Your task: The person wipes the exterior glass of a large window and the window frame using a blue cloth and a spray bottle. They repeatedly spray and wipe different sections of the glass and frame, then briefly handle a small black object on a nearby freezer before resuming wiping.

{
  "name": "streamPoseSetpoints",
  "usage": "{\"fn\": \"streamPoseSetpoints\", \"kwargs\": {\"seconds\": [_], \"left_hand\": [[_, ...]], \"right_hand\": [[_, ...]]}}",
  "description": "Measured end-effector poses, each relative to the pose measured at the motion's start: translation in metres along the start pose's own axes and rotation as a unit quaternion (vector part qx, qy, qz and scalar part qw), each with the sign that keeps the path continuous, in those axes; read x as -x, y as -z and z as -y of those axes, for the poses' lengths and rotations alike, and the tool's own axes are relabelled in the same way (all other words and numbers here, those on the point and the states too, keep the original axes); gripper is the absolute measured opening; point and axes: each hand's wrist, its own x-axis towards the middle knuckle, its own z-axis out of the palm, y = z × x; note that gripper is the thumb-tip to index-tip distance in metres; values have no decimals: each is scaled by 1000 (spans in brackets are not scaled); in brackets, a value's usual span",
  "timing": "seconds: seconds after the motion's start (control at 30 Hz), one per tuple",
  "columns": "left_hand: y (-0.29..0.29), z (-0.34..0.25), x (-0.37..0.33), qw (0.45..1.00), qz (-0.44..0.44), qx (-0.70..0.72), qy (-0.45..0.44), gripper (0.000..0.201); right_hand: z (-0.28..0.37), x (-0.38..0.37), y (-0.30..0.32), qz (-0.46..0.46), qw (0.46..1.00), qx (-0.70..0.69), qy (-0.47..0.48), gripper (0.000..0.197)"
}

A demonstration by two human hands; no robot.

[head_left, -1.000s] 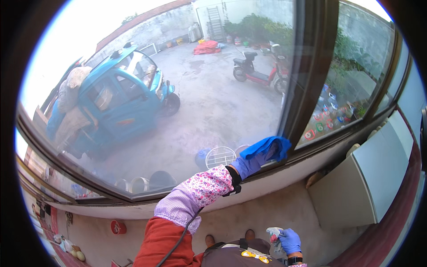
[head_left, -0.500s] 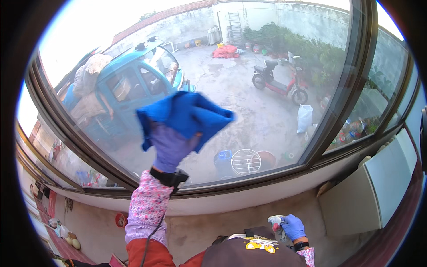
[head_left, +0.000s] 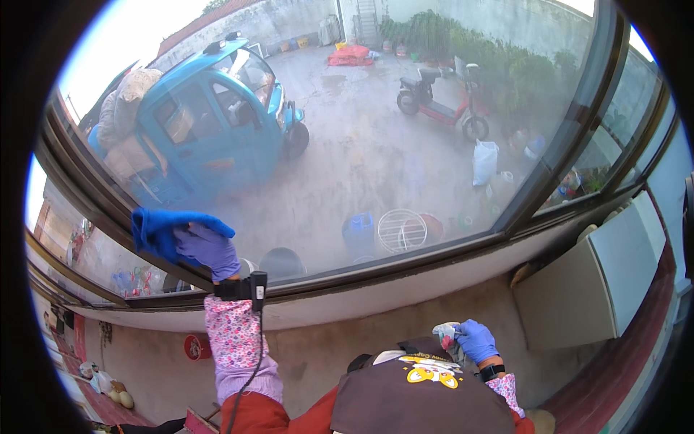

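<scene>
My left hand (head_left: 206,249), in a purple glove, is closed on a bunched blue cloth (head_left: 155,230). It lies against the lower left corner of a large window pane (head_left: 325,173), over the dark frame (head_left: 94,184). The glass looks hazy and streaked. Lower right, beside my dark apron (head_left: 401,398), my right hand (head_left: 476,341), gloved alike, is closed round a crumpled white piece with red and green patches (head_left: 447,334). Whether that is cloth or plastic I cannot tell. It is held well away from the glass.
Below the window runs a pale sill wall (head_left: 347,307). A light cabinet or board (head_left: 578,289) stands at right, and a red bucket (head_left: 196,347) is on the floor at left. Beyond the glass are a blue three-wheeler (head_left: 210,137), a red scooter (head_left: 441,105) and a white sack (head_left: 485,163).
My left hand with the blue cloth has moved down and left, from mid-pane to the frame's lower left corner. My right hand keeps its hold and appears slightly higher in view.
</scene>
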Motion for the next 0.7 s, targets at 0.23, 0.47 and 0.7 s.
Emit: {"fn": "streamPoseSetpoints", "kwargs": {"seconds": [0.23,0.47,0.7], "left_hand": [[-29,5,171,981,131,-97,105,32],[-17,-37,190,723,602,-321,106,25],[5,-110,187,486,771,-411,-30,36]], "right_hand": [[9,9,-3,28,998,17,47,20],[3,33,2,35,999,15,-11,18],[-27,54,-7,57,997,-5,-48,16]]}}
